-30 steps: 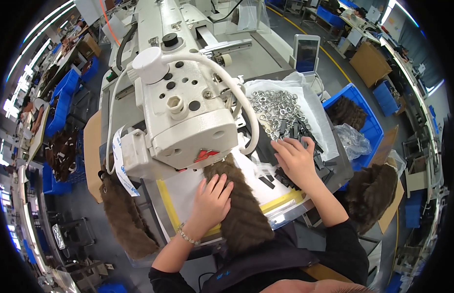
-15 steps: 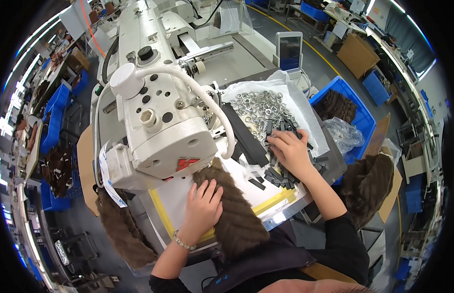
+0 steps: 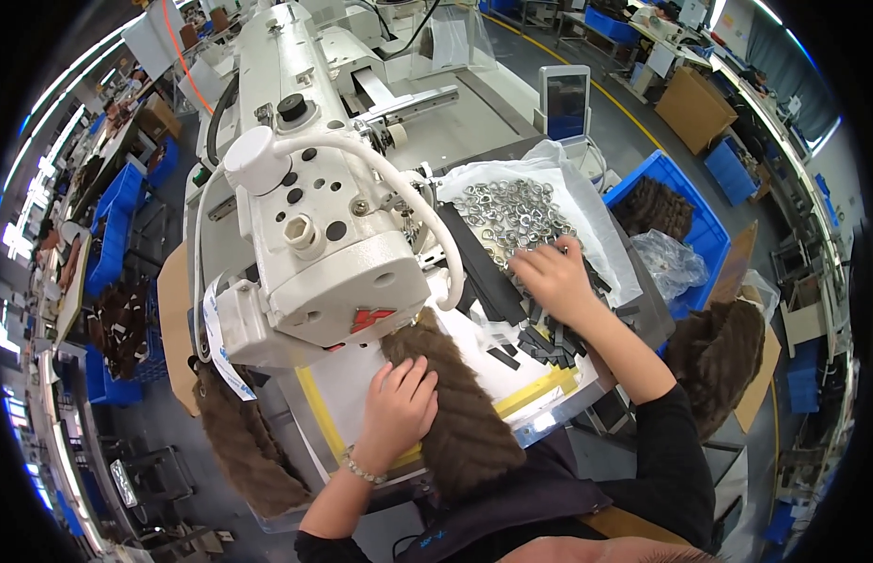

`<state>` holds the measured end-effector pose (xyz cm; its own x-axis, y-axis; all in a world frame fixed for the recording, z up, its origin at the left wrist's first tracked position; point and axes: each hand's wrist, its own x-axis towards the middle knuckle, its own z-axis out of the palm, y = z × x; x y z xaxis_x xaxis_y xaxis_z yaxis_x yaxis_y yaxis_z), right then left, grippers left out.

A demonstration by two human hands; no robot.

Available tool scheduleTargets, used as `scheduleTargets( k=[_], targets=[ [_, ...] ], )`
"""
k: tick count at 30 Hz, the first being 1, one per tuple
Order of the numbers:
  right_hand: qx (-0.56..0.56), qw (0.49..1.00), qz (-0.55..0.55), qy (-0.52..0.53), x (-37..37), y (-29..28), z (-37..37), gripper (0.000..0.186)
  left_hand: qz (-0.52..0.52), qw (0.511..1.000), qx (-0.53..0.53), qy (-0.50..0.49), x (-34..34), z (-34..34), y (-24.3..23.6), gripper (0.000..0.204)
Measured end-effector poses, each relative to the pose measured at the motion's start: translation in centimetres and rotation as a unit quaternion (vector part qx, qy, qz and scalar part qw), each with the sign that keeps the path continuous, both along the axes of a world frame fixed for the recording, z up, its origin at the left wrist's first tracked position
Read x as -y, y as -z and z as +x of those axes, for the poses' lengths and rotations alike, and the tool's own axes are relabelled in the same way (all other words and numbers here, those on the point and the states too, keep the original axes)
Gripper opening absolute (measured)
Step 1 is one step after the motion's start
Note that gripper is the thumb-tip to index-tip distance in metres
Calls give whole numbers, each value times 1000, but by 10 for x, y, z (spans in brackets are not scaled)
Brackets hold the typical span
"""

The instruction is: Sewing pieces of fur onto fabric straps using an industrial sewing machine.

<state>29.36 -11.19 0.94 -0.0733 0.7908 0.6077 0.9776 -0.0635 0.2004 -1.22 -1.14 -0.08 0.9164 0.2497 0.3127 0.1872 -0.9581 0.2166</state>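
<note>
My left hand (image 3: 397, 413) lies with loosely spread fingers on a brown fur strip (image 3: 464, 422), which runs under the white sewing machine's head (image 3: 333, 281). My right hand (image 3: 560, 281) is open, its curved fingers apart and reaching into a pile of small metal rings (image 3: 516, 211) mixed with black tabs (image 3: 549, 347) on a white cloth (image 3: 614, 263). Whether the fingertips touch a piece is unclear. Longer black strips (image 3: 483, 253) lie beside the machine head. Yellow tape (image 3: 539, 389) edges the white work surface.
Another fur piece (image 3: 239, 441) hangs at the table's left, and a fur bundle (image 3: 713, 366) sits at the right. A blue bin (image 3: 708, 263) holds fur and clear plastic. A screen (image 3: 563, 98) stands behind. Other workbenches line both sides.
My right hand has moved up the pile toward the metal rings, its fingers still curved. My left hand stays on the fur strip. The whole view has shifted slightly.
</note>
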Motion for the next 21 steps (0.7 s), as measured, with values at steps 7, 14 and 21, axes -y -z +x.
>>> scheduleTargets(
  k=[7,14,21],
  targets=[
    [-253,939,-83,-219,21,-7,-109,16,-102,982,149,59,8,-2,-13,25],
    [-315,900,-125,-274,19,-1,-116,14,-138,969,165,119,7,-6,-9,19],
    [-69,987,-37,-140,-8,0,-45,13,-22,974,159,158,4,-10,-13,20]
  ],
)
